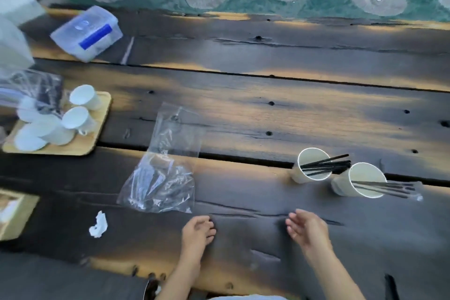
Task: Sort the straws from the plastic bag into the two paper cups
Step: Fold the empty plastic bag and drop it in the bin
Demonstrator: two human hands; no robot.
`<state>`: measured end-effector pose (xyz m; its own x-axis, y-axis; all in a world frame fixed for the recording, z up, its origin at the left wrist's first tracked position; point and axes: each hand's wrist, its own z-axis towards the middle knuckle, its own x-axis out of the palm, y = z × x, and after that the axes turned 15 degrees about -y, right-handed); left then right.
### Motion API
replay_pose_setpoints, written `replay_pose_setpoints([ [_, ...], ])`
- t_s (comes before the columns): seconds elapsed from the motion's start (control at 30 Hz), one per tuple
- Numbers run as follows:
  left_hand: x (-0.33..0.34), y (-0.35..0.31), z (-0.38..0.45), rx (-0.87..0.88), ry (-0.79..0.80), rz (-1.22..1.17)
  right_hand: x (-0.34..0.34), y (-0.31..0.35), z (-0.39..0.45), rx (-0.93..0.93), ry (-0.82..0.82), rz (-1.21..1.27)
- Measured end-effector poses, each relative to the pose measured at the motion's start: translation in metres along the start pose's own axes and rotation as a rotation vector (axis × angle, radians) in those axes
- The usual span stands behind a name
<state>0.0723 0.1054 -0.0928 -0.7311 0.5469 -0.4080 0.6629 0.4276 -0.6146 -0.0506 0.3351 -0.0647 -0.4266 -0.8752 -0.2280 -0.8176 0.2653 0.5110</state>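
Dark plank table (243, 109) seen from above. At 9 o'clock of centre lies the clear plastic bag (165, 173), flat and crumpled. At 3 o'clock, two paper cups stand just beside each other: the left cup (309, 165) and the right cup (358, 181), each holding black straws (328, 164). At 6 o'clock, left hand (197, 231) loosely curled, right hand (308, 229) spread open; both hold nothing.
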Motion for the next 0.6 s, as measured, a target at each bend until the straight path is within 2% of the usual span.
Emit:
replay_pose_setpoints([
  [0.07,-0.029,-0.001,0.020,-0.211,-0.156,-0.224,0.037,-0.024,-0.018,-0.038,0.179,-0.187],
  [0.2,-0.081,-0.015,0.072,-0.396,-0.393,-0.587,0.105,-0.049,-0.050,-0.150,0.394,-0.423],
  [0.4,-0.112,-0.044,0.130,-0.405,-0.306,-0.733,0.176,-0.076,-0.068,-0.277,0.479,-0.659],
  [0.6,-0.089,-0.051,0.135,-0.427,-0.192,-0.658,0.193,-0.095,-0.069,-0.307,0.442,-0.676],
])
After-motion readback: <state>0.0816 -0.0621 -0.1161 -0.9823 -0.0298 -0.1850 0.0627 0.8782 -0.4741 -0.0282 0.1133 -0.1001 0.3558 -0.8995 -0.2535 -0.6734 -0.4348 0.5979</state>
